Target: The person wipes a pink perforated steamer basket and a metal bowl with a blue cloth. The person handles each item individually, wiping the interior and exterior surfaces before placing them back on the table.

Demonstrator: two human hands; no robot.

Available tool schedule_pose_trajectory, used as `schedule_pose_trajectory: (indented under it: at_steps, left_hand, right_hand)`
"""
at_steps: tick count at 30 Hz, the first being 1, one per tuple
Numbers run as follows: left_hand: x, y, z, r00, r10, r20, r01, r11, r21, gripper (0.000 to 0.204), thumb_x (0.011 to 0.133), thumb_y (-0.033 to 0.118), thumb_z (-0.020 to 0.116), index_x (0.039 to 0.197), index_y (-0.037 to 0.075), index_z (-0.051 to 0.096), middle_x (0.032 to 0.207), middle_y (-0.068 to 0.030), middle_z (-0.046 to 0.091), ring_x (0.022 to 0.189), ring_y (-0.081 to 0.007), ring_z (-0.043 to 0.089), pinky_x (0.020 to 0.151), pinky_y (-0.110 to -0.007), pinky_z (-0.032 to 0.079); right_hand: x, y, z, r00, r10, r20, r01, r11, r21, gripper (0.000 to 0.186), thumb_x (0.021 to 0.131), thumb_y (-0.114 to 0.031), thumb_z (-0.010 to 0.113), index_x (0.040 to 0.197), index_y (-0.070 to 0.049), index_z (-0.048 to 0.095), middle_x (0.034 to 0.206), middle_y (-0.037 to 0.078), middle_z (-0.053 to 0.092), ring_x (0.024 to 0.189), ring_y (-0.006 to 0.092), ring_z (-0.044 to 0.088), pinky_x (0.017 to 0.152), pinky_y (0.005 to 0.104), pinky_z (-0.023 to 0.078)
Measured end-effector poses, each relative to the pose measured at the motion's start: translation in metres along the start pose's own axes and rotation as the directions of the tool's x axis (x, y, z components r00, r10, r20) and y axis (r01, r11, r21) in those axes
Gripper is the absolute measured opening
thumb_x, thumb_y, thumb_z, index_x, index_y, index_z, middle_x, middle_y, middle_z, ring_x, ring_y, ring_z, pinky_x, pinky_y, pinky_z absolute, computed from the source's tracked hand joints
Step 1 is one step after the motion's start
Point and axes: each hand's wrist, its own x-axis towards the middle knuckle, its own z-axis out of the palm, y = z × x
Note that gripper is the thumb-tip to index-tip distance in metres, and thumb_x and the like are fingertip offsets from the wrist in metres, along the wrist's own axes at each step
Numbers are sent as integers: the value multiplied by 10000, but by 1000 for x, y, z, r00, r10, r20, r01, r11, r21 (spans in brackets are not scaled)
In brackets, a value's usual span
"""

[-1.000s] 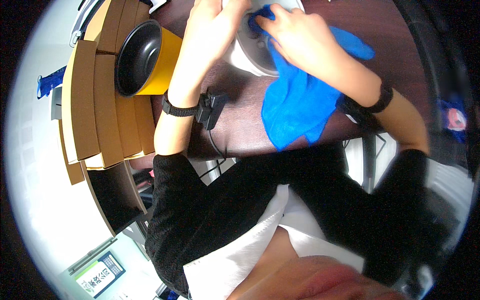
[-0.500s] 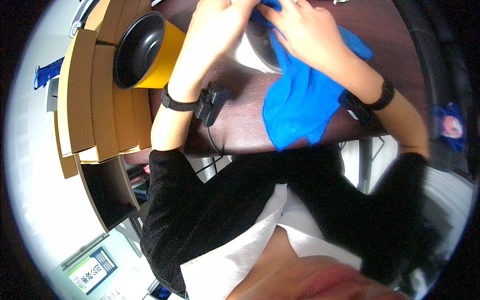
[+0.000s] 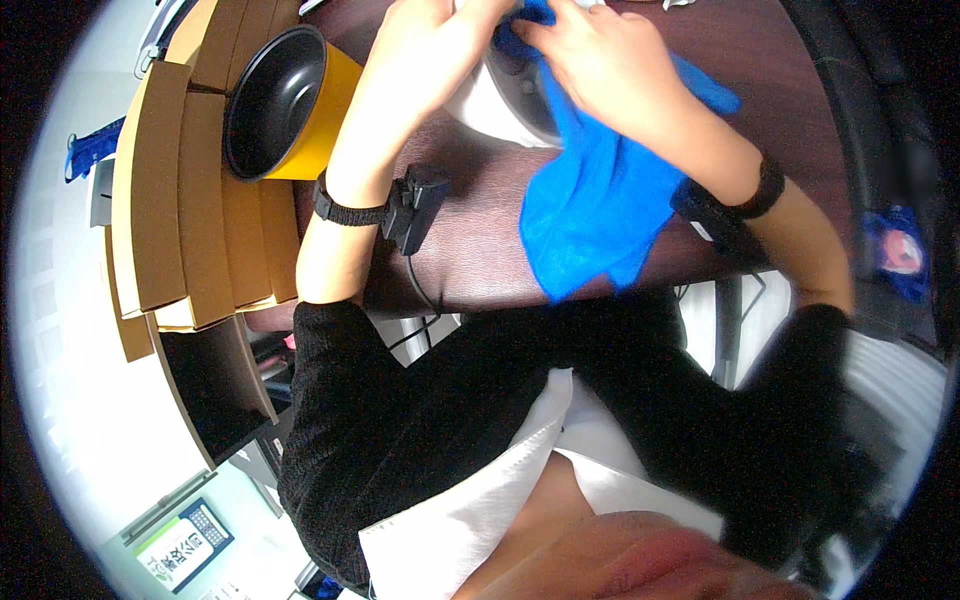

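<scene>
A white rounded container (image 3: 478, 112) with a grey inside stands at the top of the view, its far part cut off. Over its left rim lies my left hand (image 3: 428, 45), closed against it, with the fingertips partly out of view. My right hand (image 3: 605, 62) grips a blue cloth (image 3: 592, 205), pressing a bunched part of it at the container's opening. The rest of the cloth hangs loosely over the dark tabletop towards me and off to the right. Both wrists wear black straps; a black device (image 3: 415, 205) is on the left one.
A yellow pot (image 3: 335, 110) with a black inside lies tilted left of my left forearm, beside open cardboard boxes (image 3: 150, 190). A black cable (image 3: 420, 285) runs from the left wrist device over the near edge of the brown table (image 3: 470, 250).
My right hand and the bunched cloth have shifted slightly at the container's opening. My left forearm has moved a little to the left. The container and yellow pot stay about the same.
</scene>
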Motion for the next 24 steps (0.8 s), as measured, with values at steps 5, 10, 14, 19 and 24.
schedule_pose_trajectory:
  at_steps: [5, 10, 14, 19, 24]
  left_hand:
    - [-1, -7, -2, 997, 72, -35, -73, 997, -25, 387, 890, 198, 492, 1193, -42, 512, 1025, -188, 604, 957, -243, 574, 863, -328, 445]
    - [0, -14, -1, 997, 57, -54, -58, 998, -16, 389, 875, 206, 496, 1173, -41, 525, 1009, -205, 594, 948, -279, 567, 860, -360, 444]
    - [3, -5, 1, 992, 124, -19, -122, 988, 96, 395, 865, 213, 505, 1168, -39, 522, 1005, -237, 591, 942, -321, 569, 856, -386, 444]
    - [-3, -5, 0, 995, 91, -49, -82, 984, 160, 410, 862, 216, 510, 1177, -45, 511, 1026, -250, 580, 1005, -352, 538, 910, -407, 415]
    - [-6, 0, 1, 996, 80, -33, -75, 988, 136, 427, 863, 231, 517, 1188, -45, 505, 1072, -278, 553, 1056, -389, 502, 952, -418, 387]
  right_hand:
    - [-1, 16, -7, 975, -57, 217, 13, 980, 199, 338, 730, -174, 618, 1056, -143, 703, 870, 114, 640, 653, 282, 660, 576, 360, 556]
    - [0, 23, -35, 976, -25, 218, -39, 958, 285, 304, 750, -180, 633, 1037, -87, 671, 940, 149, 607, 726, 309, 638, 638, 406, 529]
    - [4, 4, -17, 999, 27, -21, -21, 978, 209, 279, 744, -177, 625, 1009, -115, 689, 921, 137, 611, 678, 307, 643, 606, 409, 543]
    - [-1, 0, 1, 996, -43, 81, 27, 981, 191, 264, 737, -175, 612, 982, -150, 706, 889, 137, 606, 666, 309, 654, 597, 412, 559]
    - [13, 23, -23, 922, -34, 386, -178, 849, 498, 281, 731, -194, 634, 983, -86, 694, 894, 176, 633, 782, 346, 647, 714, 446, 530]
